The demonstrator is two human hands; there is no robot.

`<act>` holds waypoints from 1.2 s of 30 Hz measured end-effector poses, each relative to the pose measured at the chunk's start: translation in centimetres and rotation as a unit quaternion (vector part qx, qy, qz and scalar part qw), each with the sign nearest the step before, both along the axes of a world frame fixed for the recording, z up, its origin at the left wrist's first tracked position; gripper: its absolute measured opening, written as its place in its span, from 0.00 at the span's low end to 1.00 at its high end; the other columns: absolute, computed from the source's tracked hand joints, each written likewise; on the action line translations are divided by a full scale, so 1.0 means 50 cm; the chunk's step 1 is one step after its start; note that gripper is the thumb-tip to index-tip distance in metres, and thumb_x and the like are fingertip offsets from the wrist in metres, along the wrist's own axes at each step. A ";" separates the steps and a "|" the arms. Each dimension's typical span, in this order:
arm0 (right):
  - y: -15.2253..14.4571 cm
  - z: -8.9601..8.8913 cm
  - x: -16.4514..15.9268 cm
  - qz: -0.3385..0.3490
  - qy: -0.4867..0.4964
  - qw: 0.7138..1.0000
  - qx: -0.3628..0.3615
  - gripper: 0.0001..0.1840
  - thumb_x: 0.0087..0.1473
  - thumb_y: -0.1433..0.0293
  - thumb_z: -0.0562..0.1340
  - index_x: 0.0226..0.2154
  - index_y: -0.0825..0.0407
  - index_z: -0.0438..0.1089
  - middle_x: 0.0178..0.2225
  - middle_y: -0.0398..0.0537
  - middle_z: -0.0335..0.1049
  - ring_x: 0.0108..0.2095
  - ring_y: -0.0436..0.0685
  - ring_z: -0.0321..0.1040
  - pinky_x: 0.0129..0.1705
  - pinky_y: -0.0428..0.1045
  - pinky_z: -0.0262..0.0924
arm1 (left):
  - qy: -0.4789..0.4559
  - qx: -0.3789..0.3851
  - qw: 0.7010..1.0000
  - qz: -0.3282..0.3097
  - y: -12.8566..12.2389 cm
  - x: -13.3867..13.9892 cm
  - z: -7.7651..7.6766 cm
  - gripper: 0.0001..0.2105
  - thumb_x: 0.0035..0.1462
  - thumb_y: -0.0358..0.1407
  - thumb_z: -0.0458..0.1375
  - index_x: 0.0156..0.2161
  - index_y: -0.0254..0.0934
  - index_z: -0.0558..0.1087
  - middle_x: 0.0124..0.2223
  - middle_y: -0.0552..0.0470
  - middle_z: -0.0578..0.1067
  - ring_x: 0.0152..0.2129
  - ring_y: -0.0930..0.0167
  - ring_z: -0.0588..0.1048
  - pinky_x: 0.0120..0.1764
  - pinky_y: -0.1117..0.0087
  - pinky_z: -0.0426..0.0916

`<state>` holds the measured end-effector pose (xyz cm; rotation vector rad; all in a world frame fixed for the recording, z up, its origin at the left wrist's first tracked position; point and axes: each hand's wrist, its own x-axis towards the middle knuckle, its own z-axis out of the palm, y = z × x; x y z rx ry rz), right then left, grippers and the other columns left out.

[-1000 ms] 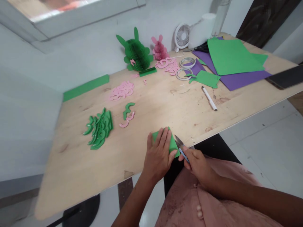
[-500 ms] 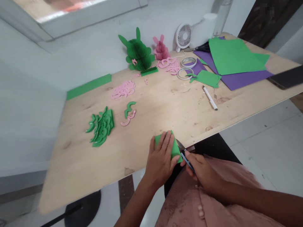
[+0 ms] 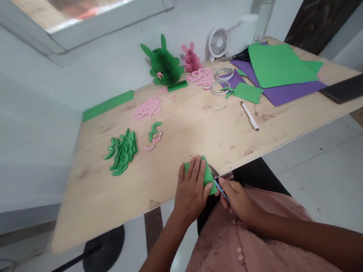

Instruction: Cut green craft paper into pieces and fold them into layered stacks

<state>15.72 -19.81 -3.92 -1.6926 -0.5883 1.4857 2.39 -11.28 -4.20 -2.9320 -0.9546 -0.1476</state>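
Note:
My left hand (image 3: 191,189) lies flat over a small green paper piece (image 3: 209,179) at the table's front edge, with its fingers stretched out and the thumb on the paper's near corner. In my right hand (image 3: 236,198) is a pair of scissors (image 3: 222,190) with a blue handle. The scissors' metal blades touch or lie close along the right edge of the green paper; I cannot tell whether they are apart. To the left lie a pile of curved green cutouts (image 3: 124,153), a green wavy cutout (image 3: 154,131) and a pink wavy cutout (image 3: 154,141).
Pink cutouts (image 3: 148,108) lie farther back. A green paper rabbit (image 3: 166,66) and a pink one (image 3: 191,58) stand by the wall, near a small white fan (image 3: 217,42). Rightward are tape rolls (image 3: 220,87), a white marker (image 3: 249,116), green sheets (image 3: 280,66) and a phone (image 3: 344,88).
The view has shifted slightly. Both hands, the green paper and the scissors keep nearly the same positions relative to each other.

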 end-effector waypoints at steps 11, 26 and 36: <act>0.003 -0.004 -0.003 -0.001 -0.039 0.998 0.055 0.27 0.58 0.51 0.46 0.20 0.51 0.61 0.09 0.36 0.53 0.12 0.46 0.52 0.18 0.44 0.47 | 0.002 -0.007 1.000 0.003 -0.001 0.001 0.001 0.28 0.64 0.44 0.40 0.63 0.28 0.53 0.65 0.43 0.53 0.63 0.62 0.49 0.61 0.52 0.45; 0.003 -0.004 0.001 -0.012 -0.085 0.994 0.074 0.27 0.58 0.52 0.46 0.19 0.52 0.62 0.09 0.36 0.51 0.13 0.47 0.51 0.20 0.45 0.48 | -0.002 -0.005 1.000 -0.001 -0.001 0.000 0.002 0.28 0.63 0.44 0.41 0.63 0.29 0.52 0.65 0.43 0.55 0.63 0.62 0.49 0.61 0.53 0.45; 0.006 -0.012 0.005 -0.020 -0.109 0.990 0.091 0.28 0.58 0.50 0.46 0.19 0.51 0.62 0.10 0.37 0.52 0.14 0.49 0.52 0.22 0.46 0.49 | -0.005 0.003 1.000 -0.010 -0.001 -0.001 0.001 0.28 0.62 0.43 0.43 0.63 0.30 0.52 0.65 0.43 0.55 0.63 0.62 0.49 0.62 0.52 0.45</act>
